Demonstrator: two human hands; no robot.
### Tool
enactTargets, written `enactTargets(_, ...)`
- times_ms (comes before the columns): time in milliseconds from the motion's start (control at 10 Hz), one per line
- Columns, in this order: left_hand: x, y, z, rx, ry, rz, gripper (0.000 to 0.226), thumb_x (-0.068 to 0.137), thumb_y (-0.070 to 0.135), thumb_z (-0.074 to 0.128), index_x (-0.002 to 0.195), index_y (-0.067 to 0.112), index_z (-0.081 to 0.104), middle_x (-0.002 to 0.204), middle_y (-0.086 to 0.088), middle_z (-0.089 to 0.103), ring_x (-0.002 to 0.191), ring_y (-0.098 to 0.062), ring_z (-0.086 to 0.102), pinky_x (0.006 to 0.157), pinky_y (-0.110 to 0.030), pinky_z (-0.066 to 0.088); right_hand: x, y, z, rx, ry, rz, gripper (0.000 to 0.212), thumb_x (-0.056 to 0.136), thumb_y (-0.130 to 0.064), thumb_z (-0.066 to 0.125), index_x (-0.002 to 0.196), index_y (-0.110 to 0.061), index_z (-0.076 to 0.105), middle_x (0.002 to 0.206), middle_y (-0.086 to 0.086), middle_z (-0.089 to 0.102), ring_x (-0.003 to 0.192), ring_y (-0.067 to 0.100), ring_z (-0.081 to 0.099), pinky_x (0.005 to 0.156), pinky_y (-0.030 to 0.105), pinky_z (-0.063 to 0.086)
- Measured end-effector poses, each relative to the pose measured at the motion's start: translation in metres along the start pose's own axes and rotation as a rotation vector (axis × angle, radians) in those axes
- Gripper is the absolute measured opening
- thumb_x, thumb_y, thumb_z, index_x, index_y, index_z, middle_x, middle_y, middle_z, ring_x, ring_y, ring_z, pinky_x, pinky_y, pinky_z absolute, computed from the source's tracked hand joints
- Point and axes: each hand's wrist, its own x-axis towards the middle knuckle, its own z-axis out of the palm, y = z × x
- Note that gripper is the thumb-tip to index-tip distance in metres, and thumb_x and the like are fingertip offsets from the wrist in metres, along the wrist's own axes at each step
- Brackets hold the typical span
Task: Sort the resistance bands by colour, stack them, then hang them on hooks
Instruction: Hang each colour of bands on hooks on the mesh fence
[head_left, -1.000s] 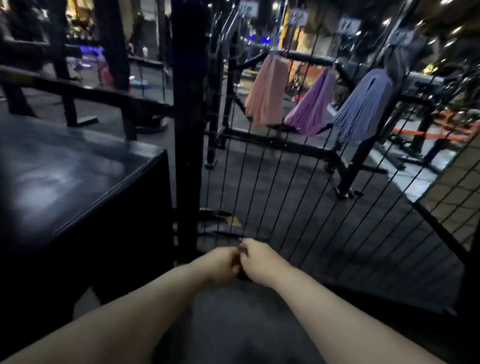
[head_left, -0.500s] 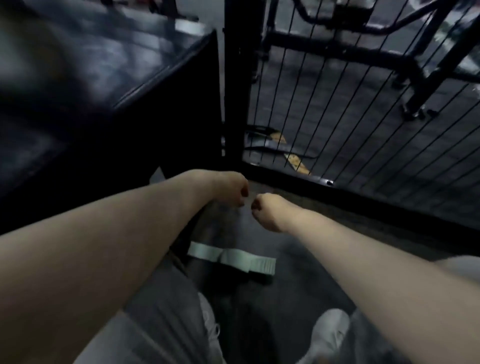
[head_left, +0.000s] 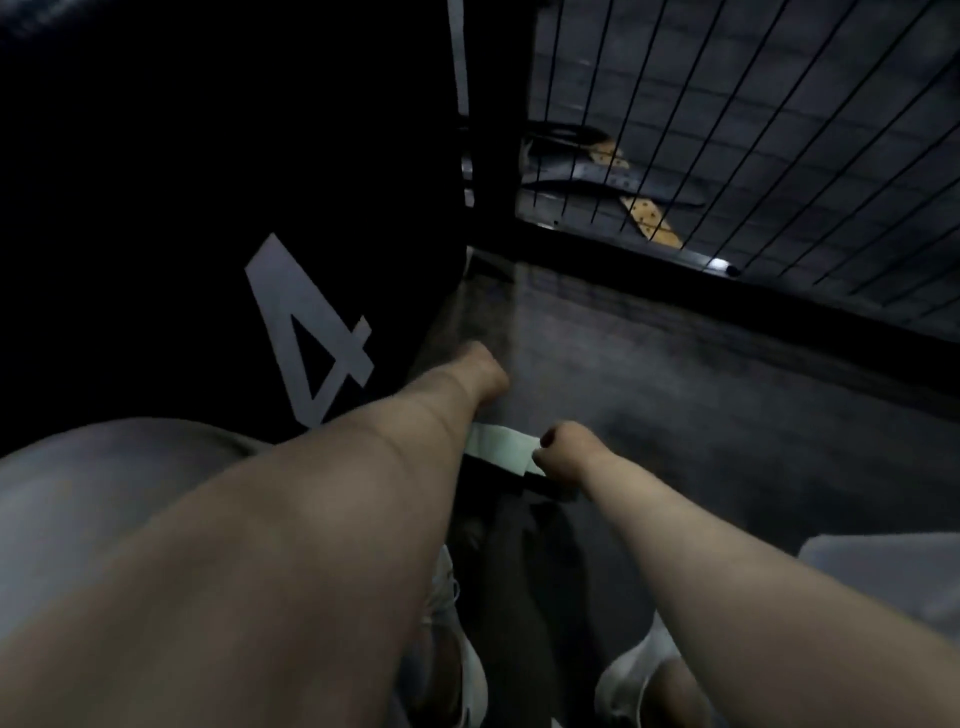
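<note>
Curled right hand (head_left: 563, 453) on pale band (head_left: 500, 446)

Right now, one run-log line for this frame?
phase: reach | pale green band: on floor | right hand: at its right end, grip unclear | left hand: curled, just beyond it, holding unclear

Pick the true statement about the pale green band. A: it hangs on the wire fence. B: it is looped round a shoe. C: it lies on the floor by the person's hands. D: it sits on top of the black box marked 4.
C: the pale green band lies flat on the floor, with the right hand at its end.
</note>
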Motion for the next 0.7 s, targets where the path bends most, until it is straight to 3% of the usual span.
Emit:
enactTargets(100,0.006,-0.015,0.037,-0.108,-0.021,-0.143,0.034,0.094,0.010,0.055,0.066,0.015,0.036,0.098,-0.013,0.060,0.092,-0.021,0.052,0.074,-0.026,0.040,0.016,0.016,0.021,0.126,0.026,0.093,0.040,0.089,-0.019,0.058,0.128,-0.008,0.058,0.132,0.017,0.057,0.118,0.032,0.057,0.095,0.032,0.049)
enactTargets(200,0.017,-0.029,0.068,-0.169,-0.019,-0.239,0.042,0.097,0.013,0.053,0.064,0.018,0.028,0.130,-0.017,0.059,0.117,-0.029,0.058,0.077,-0.025,0.037,0.032,0.026,0.037,0.236,0.149,0.183,0.040,0.091,-0.021,0.056,0.130,-0.012,0.055,0.136,0.018,0.046,0.124,0.037,0.049,0.104,0.038,0.044)
enactTargets(300,0.037,-0.039,0.091,-0.282,0.052,-0.326,0.031,0.095,0.014,0.053,0.067,0.013,0.038,0.131,-0.019,0.059,0.120,-0.032,0.057,0.081,-0.027,0.042,0.047,0.034,0.050,0.344,0.274,0.271,0.037,0.094,-0.019,0.054,0.130,-0.014,0.055,0.140,0.016,0.038,0.128,0.037,0.040,0.108,0.040,0.036)
enactTargets(400,0.057,-0.049,0.119,-0.469,0.238,-0.463,0.021,0.094,0.011,0.052,0.109,-0.003,0.056,0.133,-0.019,0.055,0.118,-0.032,0.055,0.086,-0.029,0.043,0.058,0.041,0.063,0.431,0.377,0.330,0.043,0.092,-0.021,0.060,0.133,-0.014,0.049,0.146,0.013,0.030,0.129,0.037,0.036,0.108,0.041,0.032)
enactTargets(500,0.057,-0.049,0.125,-0.548,0.275,-0.479,0.045,0.095,0.012,0.053,0.140,0.009,0.046,0.143,-0.015,0.044,0.128,-0.031,0.047,0.099,-0.028,0.039,0.068,0.051,0.072,0.510,0.382,0.343,0.060,0.093,-0.024,0.061,0.146,-0.016,0.034,0.154,0.011,0.022,0.135,0.037,0.032,0.112,0.042,0.026)
enactTargets(700,0.061,-0.063,0.138,-0.510,0.201,-0.415,0.050,0.098,0.017,0.050,0.147,0.015,0.041,0.150,-0.015,0.037,0.132,-0.032,0.045,0.105,-0.026,0.035,0.071,0.067,0.087,0.496,0.369,0.218,0.069,0.094,-0.028,0.060,0.152,-0.014,0.025,0.154,0.015,0.026,0.138,0.038,0.031,0.112,0.046,0.027)
